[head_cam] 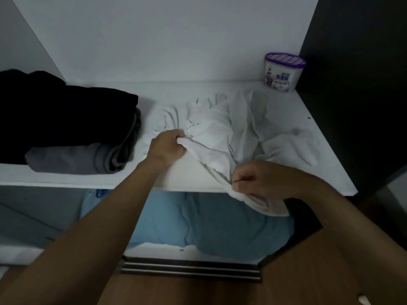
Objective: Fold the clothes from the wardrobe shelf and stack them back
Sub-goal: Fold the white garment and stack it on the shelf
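Observation:
A crumpled white garment [215,130] with small dark lettering lies spread over the right half of the white wardrobe shelf [171,179]. My left hand [167,146] grips a bunched fold of it near the shelf's middle. My right hand [253,179] pinches another part of the same cloth at the shelf's front edge, where a loose end hangs down over the edge. On the left of the shelf sits a stack of folded clothes, black [66,111] on top and grey [74,159] underneath.
A white tub with a purple lid [283,71] stands in the shelf's back right corner. Light blue bedding [209,221] fills the shelf below. A dark side panel [363,84] closes the right. Sliding door rails [189,269] and wooden floor lie below.

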